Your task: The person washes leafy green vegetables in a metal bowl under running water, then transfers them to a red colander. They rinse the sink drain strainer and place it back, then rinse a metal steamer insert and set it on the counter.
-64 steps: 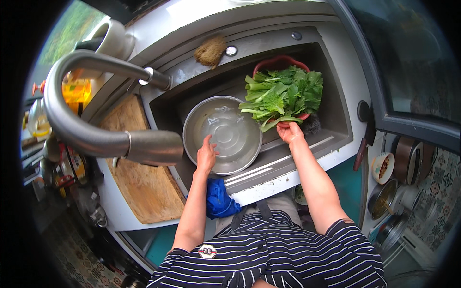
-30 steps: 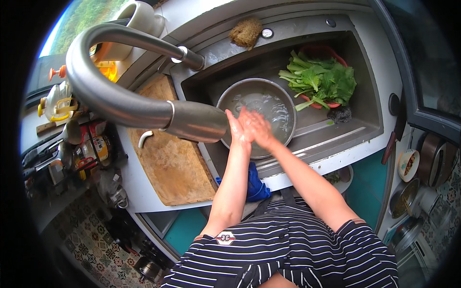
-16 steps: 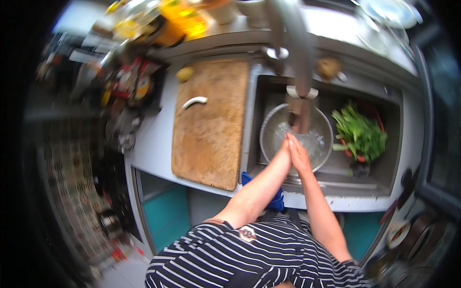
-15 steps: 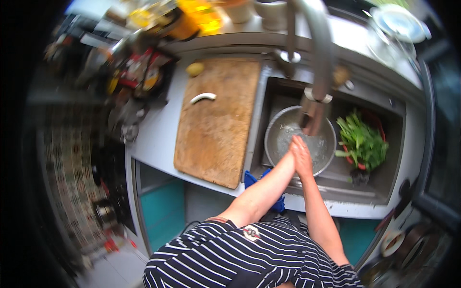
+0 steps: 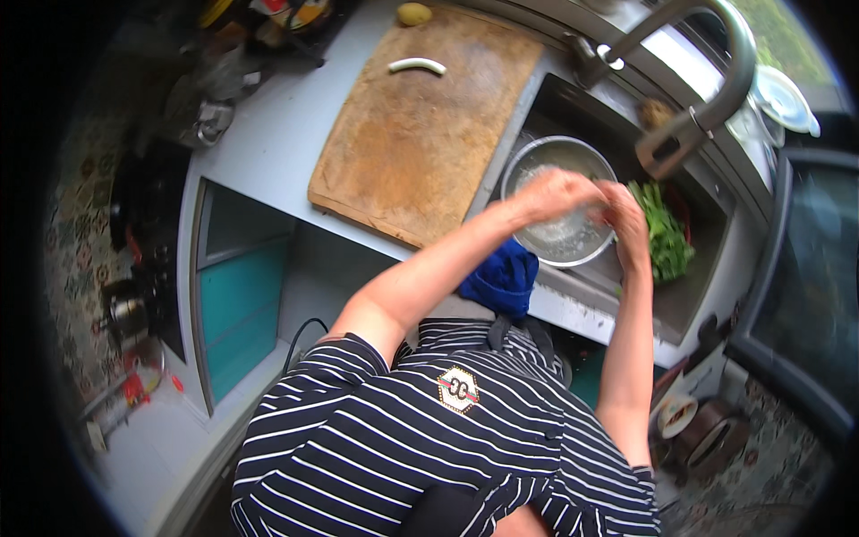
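Over the metal bowl (image 5: 561, 263) in the sink, my left hand (image 5: 557, 194) and my right hand (image 5: 626, 222) are close together. The fingers of both are bent inward, and anything inside them is hidden. The bowl holds water with bubbles or ripples on it. Beyond my right hand arches the metal faucet (image 5: 750, 58), its head (image 5: 671, 152) to the right of the bowl. Leafy greens (image 5: 664, 237) lie in a reddish basket at the right side of the sink, partly behind my right forearm.
Left of the sink, a wooden cutting board (image 5: 403, 143) carries a curved white piece (image 5: 418, 65) and a yellowish, potato-like round thing (image 5: 413, 13). A blue cloth (image 5: 501, 279) hangs at the counter's front edge. A dark-framed window (image 5: 796, 277) juts in at the right.
My hands were together under the faucet head with fingers stretched out; now they are raised, slightly apart and curled. The faucet appears farther right of them as the view has shifted.
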A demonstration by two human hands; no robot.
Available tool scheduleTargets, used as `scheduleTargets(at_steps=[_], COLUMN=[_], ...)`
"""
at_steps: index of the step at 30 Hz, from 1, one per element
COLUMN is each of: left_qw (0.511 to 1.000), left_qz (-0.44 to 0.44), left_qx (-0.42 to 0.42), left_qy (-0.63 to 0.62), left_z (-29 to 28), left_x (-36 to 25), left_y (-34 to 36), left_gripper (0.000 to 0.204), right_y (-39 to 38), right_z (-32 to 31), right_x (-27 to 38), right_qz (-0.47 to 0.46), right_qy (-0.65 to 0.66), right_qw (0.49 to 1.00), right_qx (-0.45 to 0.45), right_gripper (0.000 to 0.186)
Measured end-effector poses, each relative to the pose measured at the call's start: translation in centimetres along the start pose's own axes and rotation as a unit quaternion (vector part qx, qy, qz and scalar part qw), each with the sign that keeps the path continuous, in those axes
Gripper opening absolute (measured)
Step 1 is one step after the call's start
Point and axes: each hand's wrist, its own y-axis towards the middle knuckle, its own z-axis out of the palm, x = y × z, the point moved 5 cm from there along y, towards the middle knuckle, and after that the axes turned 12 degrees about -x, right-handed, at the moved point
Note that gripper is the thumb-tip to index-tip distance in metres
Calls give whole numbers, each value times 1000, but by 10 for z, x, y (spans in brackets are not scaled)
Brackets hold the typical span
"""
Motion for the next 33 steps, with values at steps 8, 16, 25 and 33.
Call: scheduleTargets(at_steps=[8,16,25,33], left_qw=[908,928,968,943], left_qz=[241,240,-44,240], left_qx=[-97,-200,-215,-78], left_qy=[328,203,-123,217], left_z=[-14,28,72,79], left_x=[25,95,-10,-46], left_y=[-116,-153,-202,-258], left_gripper=[53,36,41,74], right_y=[-104,-225,-275,-297], right_z=[17,41,100,82], right_x=[-3,-29,9,-38], right_qz=[-92,117,178,142], right_qy=[-105,25,698,725], right_qw=[978,987,694,654], right_qx=[-157,-107,-22,-160], right_gripper=[32,32,72,52])
